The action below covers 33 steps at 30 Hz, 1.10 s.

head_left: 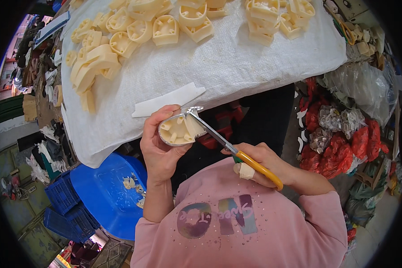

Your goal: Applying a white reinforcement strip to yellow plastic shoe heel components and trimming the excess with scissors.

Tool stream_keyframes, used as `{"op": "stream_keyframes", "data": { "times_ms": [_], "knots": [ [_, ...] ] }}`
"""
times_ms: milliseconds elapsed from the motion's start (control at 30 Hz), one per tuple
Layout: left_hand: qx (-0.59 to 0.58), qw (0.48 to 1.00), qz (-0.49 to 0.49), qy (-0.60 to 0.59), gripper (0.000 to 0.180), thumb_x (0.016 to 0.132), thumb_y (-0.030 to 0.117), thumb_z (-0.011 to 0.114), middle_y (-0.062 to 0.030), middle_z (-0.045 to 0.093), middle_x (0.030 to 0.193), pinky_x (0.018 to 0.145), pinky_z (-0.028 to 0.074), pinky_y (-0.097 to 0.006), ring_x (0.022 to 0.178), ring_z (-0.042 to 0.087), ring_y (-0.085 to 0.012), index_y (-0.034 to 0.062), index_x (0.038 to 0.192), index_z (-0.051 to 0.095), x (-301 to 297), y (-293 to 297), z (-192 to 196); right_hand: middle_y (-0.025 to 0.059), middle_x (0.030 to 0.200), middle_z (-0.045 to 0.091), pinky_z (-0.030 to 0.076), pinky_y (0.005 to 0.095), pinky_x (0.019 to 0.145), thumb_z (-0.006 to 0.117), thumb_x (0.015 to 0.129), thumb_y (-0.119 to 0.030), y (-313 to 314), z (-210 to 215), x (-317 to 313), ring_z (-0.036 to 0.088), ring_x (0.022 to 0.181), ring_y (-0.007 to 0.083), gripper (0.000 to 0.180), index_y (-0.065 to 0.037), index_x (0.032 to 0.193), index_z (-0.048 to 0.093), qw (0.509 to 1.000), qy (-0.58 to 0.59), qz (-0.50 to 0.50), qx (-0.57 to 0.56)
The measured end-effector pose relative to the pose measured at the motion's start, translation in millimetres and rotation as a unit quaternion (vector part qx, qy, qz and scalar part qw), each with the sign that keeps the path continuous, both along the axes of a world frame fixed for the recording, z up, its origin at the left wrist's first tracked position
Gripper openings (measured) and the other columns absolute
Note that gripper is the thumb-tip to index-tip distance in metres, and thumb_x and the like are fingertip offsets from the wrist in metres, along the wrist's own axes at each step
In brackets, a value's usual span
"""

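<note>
My left hand (158, 145) grips a hollow cream plastic heel (172, 131), its open side with inner posts facing up and a silvery covering around its rim. My right hand (263, 163), one finger wrapped in pale tape, is closed around a long metal tool with a yellow handle (257, 167). The tool's narrow tip meets the silvery edge at the heel's far side; whether it is pliers or scissors I cannot tell. Just beyond the left hand, a white curved strip (169, 100) lies on the table's near edge.
Many similar cream heels (165, 29) are piled across the far part of the white-covered table (219, 62). A blue basin (107, 192) with scraps stands at lower left, beside blue crates (67, 196). Red plastic bags (335, 152) lie on the right.
</note>
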<state>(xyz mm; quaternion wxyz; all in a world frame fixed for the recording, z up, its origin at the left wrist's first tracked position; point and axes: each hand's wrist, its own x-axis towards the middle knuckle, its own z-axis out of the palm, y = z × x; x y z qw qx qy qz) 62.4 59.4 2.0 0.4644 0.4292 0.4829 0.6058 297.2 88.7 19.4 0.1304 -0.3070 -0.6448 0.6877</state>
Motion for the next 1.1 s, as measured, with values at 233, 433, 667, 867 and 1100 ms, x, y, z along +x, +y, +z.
{"op": "stream_keyframes", "data": {
  "times_ms": [233, 433, 667, 867, 1100],
  "knots": [
    [-0.009, 0.999, 0.031, -0.037, 0.068, 0.065, 0.013, 0.083, -0.0147, 0.051, 0.124, 0.095, 0.042, -0.032, 0.112, 0.052, -0.0212, 0.0009, 0.121, 0.046, -9, 3, 3, 0.0021, 0.071, 0.056, 0.043, 0.0241, 0.058, 0.066, 0.076, -0.02, 9, 3, 14, 0.056, 0.062, 0.011, 0.051, -0.005, 0.122, 0.052, 0.999, -0.024, -0.03, 0.034],
    [-0.036, 0.995, -0.035, -0.088, 0.073, 0.066, 0.018, 0.083, -0.0123, 0.054, 0.122, 0.094, 0.042, -0.03, 0.11, 0.053, -0.0186, -0.0013, 0.125, 0.044, -18, 4, 6, 0.0052, 0.068, 0.046, 0.031, 0.0326, 0.059, 0.069, 0.072, -0.044, 45, 33, 32, 0.041, 0.056, 0.0228, 0.059, -0.013, 0.12, 0.056, 0.907, -0.183, 0.032, 0.378],
    [-0.076, 0.996, -0.044, -0.034, 0.081, 0.06, 0.025, 0.087, -0.0126, 0.052, 0.122, 0.091, 0.045, -0.028, 0.108, 0.054, -0.0175, -0.0025, 0.123, 0.044, -16, 6, 16, 0.002, 0.063, 0.046, 0.032, 0.0327, 0.064, 0.072, 0.069, -0.034, 64, 65, 23, 0.047, 0.058, 0.0183, 0.051, -0.015, 0.114, 0.06, 0.821, -0.252, 0.145, 0.492],
    [-0.074, 0.995, -0.043, 0.05, 0.073, 0.062, 0.024, 0.085, -0.0107, 0.055, 0.119, 0.092, 0.043, -0.029, 0.107, 0.054, -0.0177, -0.0008, 0.12, 0.049, -11, 7, 20, 0.0015, 0.061, 0.044, 0.03, 0.0335, 0.064, 0.076, 0.063, -0.03, 67, 67, 22, 0.042, 0.055, 0.0178, 0.048, -0.014, 0.107, 0.064, 0.803, -0.243, 0.14, 0.527],
    [-0.058, 0.995, -0.06, 0.058, 0.068, 0.065, 0.018, 0.083, -0.01, 0.054, 0.119, 0.092, 0.042, -0.029, 0.107, 0.054, -0.0177, -0.0004, 0.121, 0.049, -12, 6, 17, -0.0005, 0.059, 0.043, 0.03, 0.0336, 0.065, 0.077, 0.062, -0.033, 73, 65, 26, 0.043, 0.054, 0.0159, 0.05, -0.012, 0.105, 0.064, 0.793, -0.217, 0.168, 0.544]
  ]
}}
